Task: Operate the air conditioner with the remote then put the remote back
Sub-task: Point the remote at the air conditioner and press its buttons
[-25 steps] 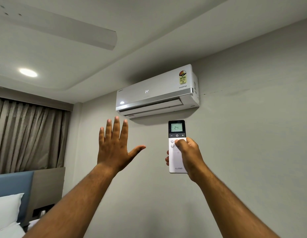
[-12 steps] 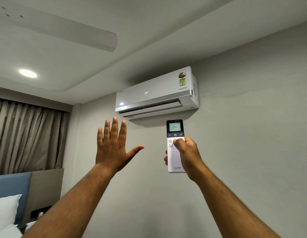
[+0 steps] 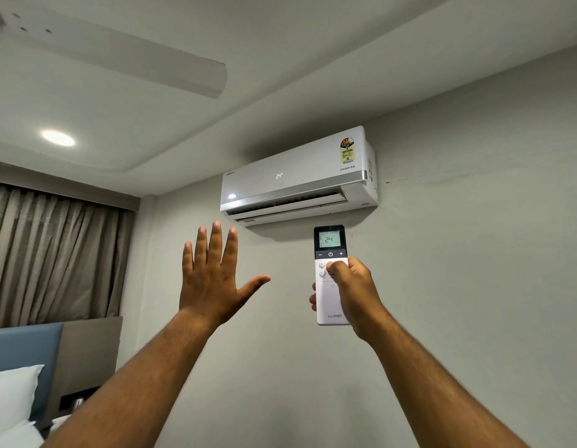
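Observation:
A white air conditioner hangs high on the grey wall; its front shows 24 and its lower flap is open. Just below it I hold a white remote upright, its screen reading 24. My right hand is wrapped around the remote's lower half, with the thumb on the round buttons under the dark panel. My left hand is raised to the left of the remote, palm toward the unit, fingers spread and holding nothing.
A ceiling fan blade crosses the upper left, near a lit ceiling lamp. Brown curtains hang at the left. A blue headboard and white pillows sit at the lower left.
The air conditioner's flap has swung further open. Both hands stay raised in nearly the same places; the view has shifted slightly.

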`<state>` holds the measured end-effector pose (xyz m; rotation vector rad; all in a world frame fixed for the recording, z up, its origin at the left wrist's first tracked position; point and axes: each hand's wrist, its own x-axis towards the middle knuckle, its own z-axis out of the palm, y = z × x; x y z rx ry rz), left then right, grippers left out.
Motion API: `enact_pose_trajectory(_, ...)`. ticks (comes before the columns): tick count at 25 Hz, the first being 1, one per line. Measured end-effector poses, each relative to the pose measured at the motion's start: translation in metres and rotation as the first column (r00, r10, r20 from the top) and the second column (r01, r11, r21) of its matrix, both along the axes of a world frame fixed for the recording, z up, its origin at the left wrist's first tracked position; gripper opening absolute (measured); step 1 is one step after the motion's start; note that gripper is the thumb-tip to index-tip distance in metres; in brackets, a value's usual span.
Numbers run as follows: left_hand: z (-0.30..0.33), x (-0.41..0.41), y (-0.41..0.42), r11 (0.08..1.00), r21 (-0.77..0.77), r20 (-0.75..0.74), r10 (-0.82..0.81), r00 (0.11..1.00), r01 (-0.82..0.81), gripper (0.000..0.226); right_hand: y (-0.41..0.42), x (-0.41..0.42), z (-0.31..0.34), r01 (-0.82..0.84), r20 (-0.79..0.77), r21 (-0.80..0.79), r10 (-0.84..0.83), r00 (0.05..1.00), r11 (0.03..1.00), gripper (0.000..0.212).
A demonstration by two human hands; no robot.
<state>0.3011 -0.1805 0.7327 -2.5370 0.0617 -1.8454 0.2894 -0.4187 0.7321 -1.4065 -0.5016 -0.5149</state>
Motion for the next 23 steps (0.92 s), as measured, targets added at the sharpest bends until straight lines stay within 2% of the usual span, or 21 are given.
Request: enact_pose_trajectory(23,-0.004,-0.004,0.027,1.0,-0.012,-0.003,0.0,1.0,0.0,0.105,0.024,0.004,-0.001,0.026,0.001,-0.03,-0.026,1.0,0.999,0.01)
